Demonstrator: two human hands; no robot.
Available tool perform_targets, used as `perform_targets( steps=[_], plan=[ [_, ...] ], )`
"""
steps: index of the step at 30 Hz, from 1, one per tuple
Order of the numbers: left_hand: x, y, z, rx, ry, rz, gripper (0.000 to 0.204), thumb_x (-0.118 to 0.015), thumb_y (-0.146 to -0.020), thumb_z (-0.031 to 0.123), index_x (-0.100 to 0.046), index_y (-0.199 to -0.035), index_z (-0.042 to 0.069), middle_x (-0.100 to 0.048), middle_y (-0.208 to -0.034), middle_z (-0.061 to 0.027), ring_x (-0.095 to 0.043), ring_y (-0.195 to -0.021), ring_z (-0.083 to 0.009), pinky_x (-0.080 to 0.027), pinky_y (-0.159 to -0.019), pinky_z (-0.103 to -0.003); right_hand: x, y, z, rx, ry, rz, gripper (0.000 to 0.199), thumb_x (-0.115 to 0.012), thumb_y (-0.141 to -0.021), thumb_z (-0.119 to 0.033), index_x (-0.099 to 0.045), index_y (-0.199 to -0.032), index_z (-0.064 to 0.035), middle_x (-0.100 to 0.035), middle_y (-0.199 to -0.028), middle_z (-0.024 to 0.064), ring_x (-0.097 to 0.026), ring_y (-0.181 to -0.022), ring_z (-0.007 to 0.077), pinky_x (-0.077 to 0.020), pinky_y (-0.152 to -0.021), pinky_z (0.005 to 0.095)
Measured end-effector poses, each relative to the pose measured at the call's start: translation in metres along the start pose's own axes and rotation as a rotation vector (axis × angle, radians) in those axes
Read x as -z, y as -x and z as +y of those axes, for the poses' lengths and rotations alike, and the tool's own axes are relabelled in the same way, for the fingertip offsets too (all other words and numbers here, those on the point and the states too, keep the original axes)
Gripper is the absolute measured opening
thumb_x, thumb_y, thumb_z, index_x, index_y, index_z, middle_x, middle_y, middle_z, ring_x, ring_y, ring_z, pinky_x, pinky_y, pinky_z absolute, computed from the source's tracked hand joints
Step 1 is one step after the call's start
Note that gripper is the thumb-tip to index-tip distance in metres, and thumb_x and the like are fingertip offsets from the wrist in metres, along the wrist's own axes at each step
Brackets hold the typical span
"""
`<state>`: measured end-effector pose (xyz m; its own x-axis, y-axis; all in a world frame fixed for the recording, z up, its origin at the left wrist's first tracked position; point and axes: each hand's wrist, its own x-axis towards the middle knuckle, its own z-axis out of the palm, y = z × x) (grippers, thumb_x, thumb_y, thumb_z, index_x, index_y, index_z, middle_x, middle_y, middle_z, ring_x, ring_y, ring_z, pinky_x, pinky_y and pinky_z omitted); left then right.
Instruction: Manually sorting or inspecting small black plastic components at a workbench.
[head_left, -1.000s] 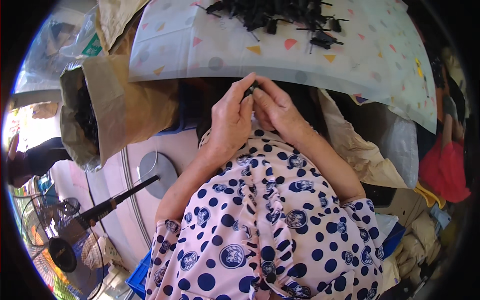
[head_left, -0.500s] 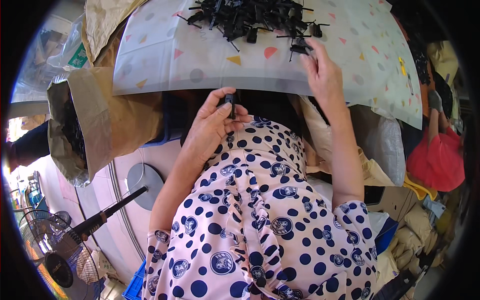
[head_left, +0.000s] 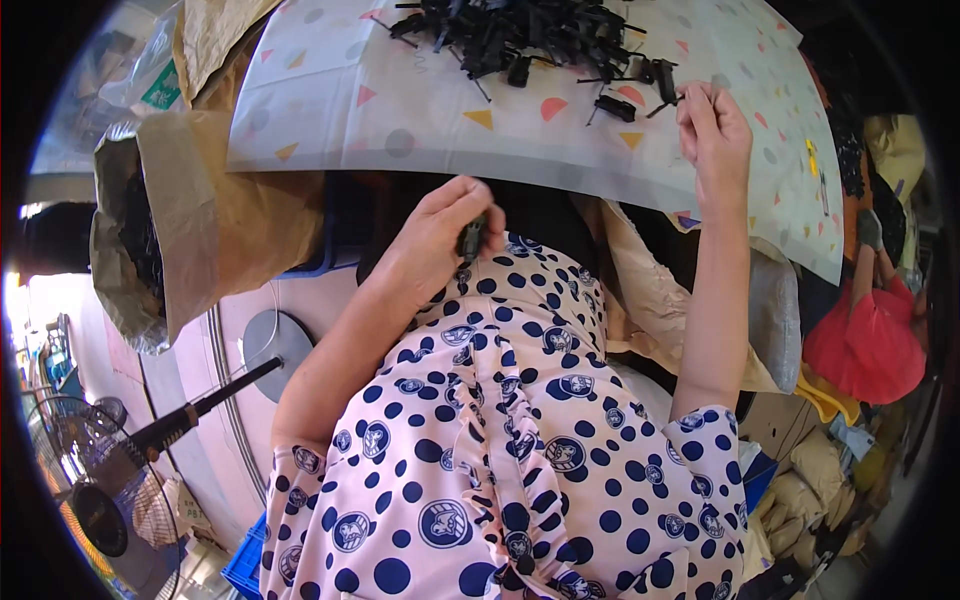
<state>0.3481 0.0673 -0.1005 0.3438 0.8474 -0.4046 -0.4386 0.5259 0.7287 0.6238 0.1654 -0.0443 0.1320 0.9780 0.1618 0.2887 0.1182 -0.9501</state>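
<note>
My left hand (head_left: 440,228) is closed around a small black plastic part (head_left: 471,240), held in front of my waist just below the table edge. The fingers hide most of that part. Above the right side of the table, my right hand (head_left: 716,135) is closed in a pinch at the thin end of another black plastic part (head_left: 662,82). Left of it, a single black piece with a thin pin (head_left: 614,108) lies on the patterned tablecloth (head_left: 400,110). Farther back is a heap of similar black parts (head_left: 540,40).
An open brown paper sack (head_left: 200,215) holding dark pieces stands left of the table. Another pale sack (head_left: 650,280) hangs open under the right table edge. A yellow cutter (head_left: 811,157) lies at the table's right. A fan (head_left: 105,520) stands lower left; a person in red (head_left: 868,345) is at right.
My right hand has moved right and its fingers have closed from apart into a pinch at a black part. The left fingers have curled further over their part.
</note>
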Motion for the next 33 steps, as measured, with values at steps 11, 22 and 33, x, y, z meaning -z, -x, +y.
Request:
perform_targets(
  steps=[11, 22, 33],
  plan=[
    [-0.014, 0.012, 0.015, -0.437, -0.565, 0.076, 0.067, -0.066, -0.080, 0.006, -0.030, -0.135, -0.005, -0.059, -0.103, -0.0196, -0.059, -0.077, -0.0164, -0.050, -0.066, -0.028, -0.097, 0.092, -0.021, -0.124, -0.489, -0.616, 0.012, -0.052, -0.096, -0.016, -0.057, -0.097, -0.0054, -0.045, -0.066, -0.0039, -0.034, -0.049, 0.0014, -0.0245, -0.044, 0.0153],
    [0.003, 0.024, 0.002, -0.457, -0.615, 0.201, 0.052, -0.061, -0.084, 0.003, -0.037, -0.130, -0.001, -0.058, -0.087, -0.0121, -0.058, -0.071, -0.0145, -0.049, -0.062, -0.027, -0.125, 0.103, -0.008, -0.232, -0.478, -0.592, 0.011, -0.057, -0.094, -0.016, -0.055, -0.099, -0.0068, -0.045, -0.064, -0.0067, -0.032, -0.047, 0.0007, -0.0232, -0.042, 0.0161],
    [-0.002, 0.026, 0.000, -0.566, -0.746, 0.295, 0.040, -0.055, -0.088, 0.000, -0.044, -0.126, 0.002, -0.060, -0.077, -0.0143, -0.060, -0.066, -0.0188, -0.048, -0.062, -0.029, -0.126, 0.110, -0.008, -0.392, -0.516, -0.586, 0.030, -0.051, -0.097, -0.029, -0.053, -0.115, -0.0056, -0.045, -0.062, -0.0060, -0.032, -0.047, 0.0012, -0.0217, -0.042, 0.0171]
  ],
)
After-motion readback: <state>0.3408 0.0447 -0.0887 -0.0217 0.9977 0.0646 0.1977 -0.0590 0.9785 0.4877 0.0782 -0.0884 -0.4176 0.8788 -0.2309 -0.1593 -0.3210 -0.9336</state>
